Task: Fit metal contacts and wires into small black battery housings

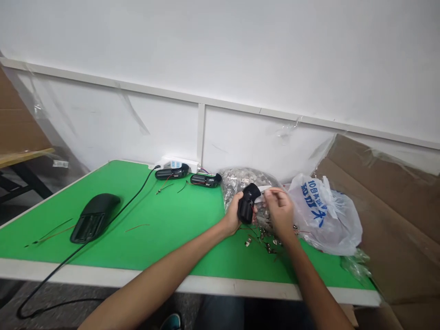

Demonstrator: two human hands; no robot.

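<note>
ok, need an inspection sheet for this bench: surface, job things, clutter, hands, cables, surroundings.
Surface: green tabletop, partly covered
Job things: black housing, held; two similar housings near the power strip; housing with open compartment at left
Clutter: small metal parts, clear bag, white printed bag
Hands: left hand grips the black housing; right hand beside it, hold unclear
Cables: black cable hangs off the tabletop; loose thin wires
Surroundings: white wall; cardboard at right
</note>
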